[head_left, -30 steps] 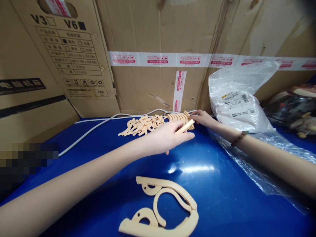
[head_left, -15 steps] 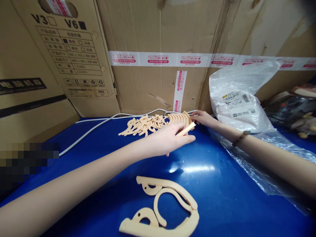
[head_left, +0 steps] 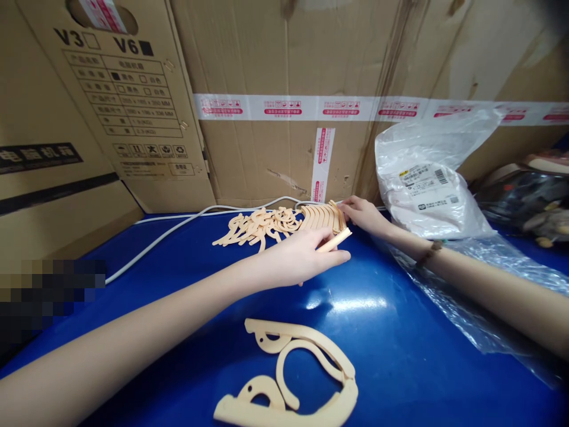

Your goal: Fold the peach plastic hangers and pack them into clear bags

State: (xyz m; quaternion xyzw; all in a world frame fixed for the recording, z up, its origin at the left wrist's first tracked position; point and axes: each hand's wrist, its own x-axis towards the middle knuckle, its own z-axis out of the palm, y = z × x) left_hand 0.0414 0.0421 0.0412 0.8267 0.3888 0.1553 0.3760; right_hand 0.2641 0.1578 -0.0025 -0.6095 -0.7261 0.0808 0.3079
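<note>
My left hand (head_left: 301, 255) reaches across the blue table (head_left: 391, 332) and pinches a small cream-coloured wooden piece (head_left: 334, 239) between thumb and fingers. My right hand (head_left: 363, 214) rests farther back, its fingers curled against a fanned row of the same flat pieces (head_left: 320, 217) standing on edge. A loose scatter of hook-shaped pieces (head_left: 258, 225) lies to the left of that row. Near me lies a joined set of curved cream parts (head_left: 297, 377).
Cardboard boxes (head_left: 275, 89) wall the back and left. A white cable (head_left: 178, 225) runs along the table's rear. A clear plastic bag with a label (head_left: 427, 184) leans at the right, with crinkled film (head_left: 471, 296) spread under my right forearm.
Both hands have barely shifted. My left hand dipped a little lower with its piece; my right hand pressed slightly closer to the fanned row.
</note>
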